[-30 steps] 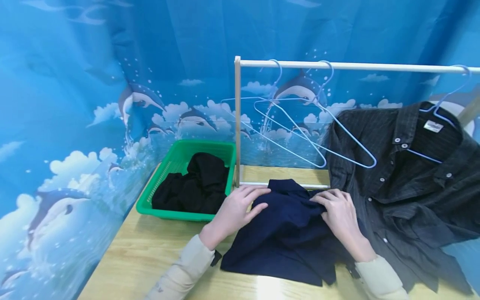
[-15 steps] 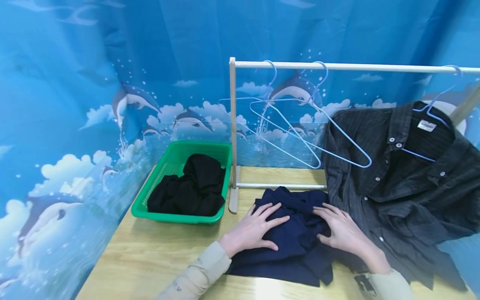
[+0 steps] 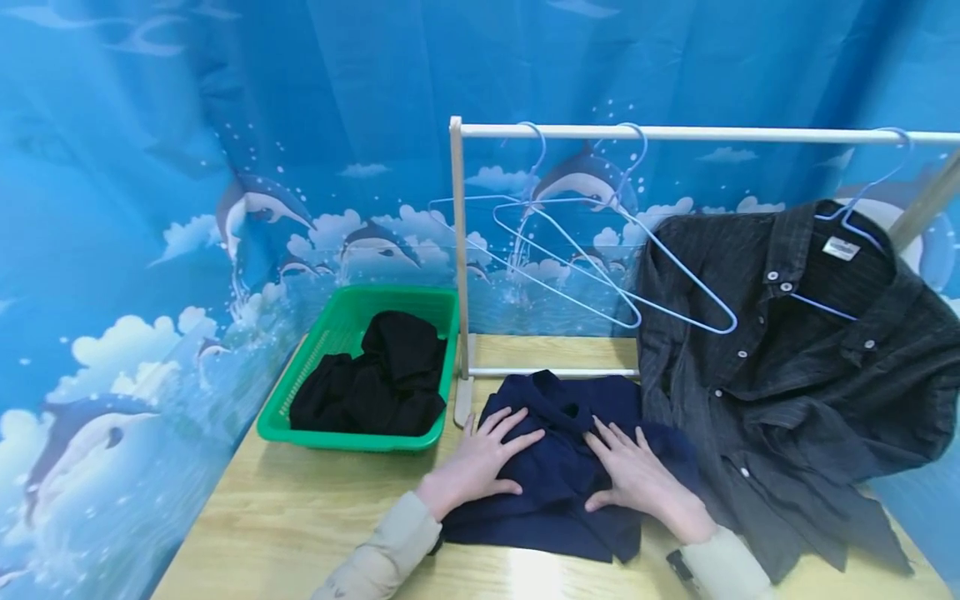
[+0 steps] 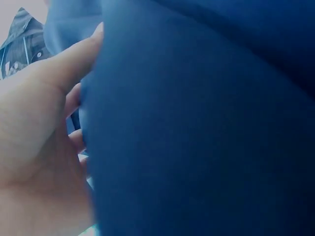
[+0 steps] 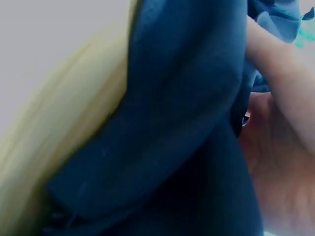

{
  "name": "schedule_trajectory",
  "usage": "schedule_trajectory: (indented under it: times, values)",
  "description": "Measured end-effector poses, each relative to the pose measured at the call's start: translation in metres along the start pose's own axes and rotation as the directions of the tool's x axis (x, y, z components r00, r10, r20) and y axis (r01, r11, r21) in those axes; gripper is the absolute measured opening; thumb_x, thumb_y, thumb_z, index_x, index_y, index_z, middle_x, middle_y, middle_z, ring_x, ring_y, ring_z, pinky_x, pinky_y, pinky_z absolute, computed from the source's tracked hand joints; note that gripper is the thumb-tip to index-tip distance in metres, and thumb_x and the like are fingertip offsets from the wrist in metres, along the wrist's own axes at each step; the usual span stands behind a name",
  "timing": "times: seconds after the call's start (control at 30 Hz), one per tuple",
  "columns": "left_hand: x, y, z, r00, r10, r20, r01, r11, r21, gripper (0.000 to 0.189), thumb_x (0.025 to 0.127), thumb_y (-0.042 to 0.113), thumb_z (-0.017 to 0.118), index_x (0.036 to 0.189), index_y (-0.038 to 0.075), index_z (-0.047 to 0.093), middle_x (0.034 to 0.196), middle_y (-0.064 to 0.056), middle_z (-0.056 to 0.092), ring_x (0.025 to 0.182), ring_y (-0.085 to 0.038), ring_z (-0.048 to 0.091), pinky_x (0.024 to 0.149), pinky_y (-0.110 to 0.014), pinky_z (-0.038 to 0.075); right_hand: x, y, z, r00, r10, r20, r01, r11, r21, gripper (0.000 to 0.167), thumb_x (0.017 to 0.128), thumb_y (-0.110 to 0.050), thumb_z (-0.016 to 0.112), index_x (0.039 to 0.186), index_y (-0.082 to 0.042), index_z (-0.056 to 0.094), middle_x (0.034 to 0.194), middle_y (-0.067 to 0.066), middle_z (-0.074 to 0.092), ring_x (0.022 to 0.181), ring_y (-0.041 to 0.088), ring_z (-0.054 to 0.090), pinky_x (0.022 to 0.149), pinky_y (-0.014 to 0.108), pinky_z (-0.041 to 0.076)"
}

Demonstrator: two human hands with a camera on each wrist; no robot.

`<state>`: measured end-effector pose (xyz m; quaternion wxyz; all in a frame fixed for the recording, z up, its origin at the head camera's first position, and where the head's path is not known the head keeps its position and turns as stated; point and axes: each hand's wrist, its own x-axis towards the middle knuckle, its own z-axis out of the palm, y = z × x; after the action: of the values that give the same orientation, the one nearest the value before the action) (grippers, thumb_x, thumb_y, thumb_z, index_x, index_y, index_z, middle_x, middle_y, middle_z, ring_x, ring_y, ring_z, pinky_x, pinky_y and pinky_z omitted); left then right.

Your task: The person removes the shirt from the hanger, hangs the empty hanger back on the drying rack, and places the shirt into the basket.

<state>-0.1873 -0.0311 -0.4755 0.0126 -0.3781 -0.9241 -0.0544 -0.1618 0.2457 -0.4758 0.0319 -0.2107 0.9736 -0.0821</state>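
A navy collared shirt (image 3: 557,492) lies spread and slightly rumpled on the table, its collar pointing away from me. My left hand (image 3: 478,464) rests on its left side with the fingers spread. On the other side, my right hand (image 3: 639,477) lies with fingers extended, their tips near the collar opening. Close up, the left wrist view is mostly filled by the shirt's cloth (image 4: 197,132), with the left thumb along its edge. In the right wrist view a fold of the shirt (image 5: 182,98) hides part of the right hand (image 5: 280,132).
A green basket (image 3: 300,437) holding black clothing (image 3: 375,379) stands left of the shirt. Behind is a clothes rack (image 3: 720,133) with two bare blue hangers (image 3: 686,271). A black striped button-up shirt (image 3: 810,400) hangs at the right, its hem reaching the table (image 3: 247,533).
The raised hands have come down onto the navy shirt and spread over it. The shirt's collar end lies flatter and its right part extends further outward. The head view has shifted slightly.
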Motion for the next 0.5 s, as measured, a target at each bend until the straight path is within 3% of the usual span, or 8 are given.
schedule_trajectory:
  times: [0.13, 0.3, 0.4, 0.5]
  values:
    - [-0.009, -0.005, -0.004, 0.997, -0.033, -0.073, 0.033, 0.999, -0.005, 0.08, 0.084, 0.056, 0.076, 0.153, 0.028, 0.045, 0.162, -0.01, 0.034, 0.148, -0.034, 0.032, 0.109, -0.069, 0.034, 0.01, -0.011, 0.003, 0.999, -0.046, -0.009, 0.046, 0.999, 0.014, 0.102, 0.065, -0.05, 0.091, 0.141, 0.005, 0.053, 0.153, 0.033, 0.037, 0.136, 0.056, 0.041, 0.106, 0.076, 0.029]
    - [-0.012, -0.005, -0.006, 0.975, -0.072, -0.212, 0.075, 0.997, 0.008, 0.086, 0.079, 0.06, 0.078, 0.15, 0.023, 0.045, 0.158, -0.013, 0.039, 0.145, -0.034, 0.039, 0.109, -0.067, 0.037, 0.016, -0.022, 0.002, 0.997, -0.079, 0.015, 0.078, 0.996, 0.044, 0.102, 0.067, -0.051, 0.09, 0.142, 0.006, 0.051, 0.152, 0.035, 0.038, 0.135, 0.057, 0.041, 0.105, 0.076, 0.03]
    - [-0.011, -0.004, -0.004, 0.98, -0.08, -0.183, 0.087, 0.996, 0.03, 0.092, 0.08, 0.061, 0.076, 0.156, 0.026, 0.038, 0.161, -0.013, 0.034, 0.146, -0.034, 0.038, 0.107, -0.069, 0.037, 0.02, -0.023, -0.008, 0.997, -0.069, 0.03, 0.067, 0.996, 0.062, 0.094, 0.073, -0.055, 0.084, 0.14, 0.004, 0.055, 0.149, 0.032, 0.044, 0.134, 0.052, 0.046, 0.104, 0.074, 0.032]
    - [-0.011, -0.003, 0.001, 0.989, -0.093, -0.111, 0.099, 0.994, 0.051, 0.087, 0.083, 0.061, 0.073, 0.157, 0.03, 0.039, 0.161, -0.013, 0.034, 0.147, -0.034, 0.036, 0.107, -0.07, 0.036, 0.027, -0.017, -0.021, 0.993, -0.068, -0.098, 0.074, 0.995, 0.062, 0.063, 0.087, -0.051, 0.074, 0.126, -0.002, 0.068, 0.132, 0.021, 0.062, 0.12, 0.04, 0.061, 0.099, 0.062, 0.046]
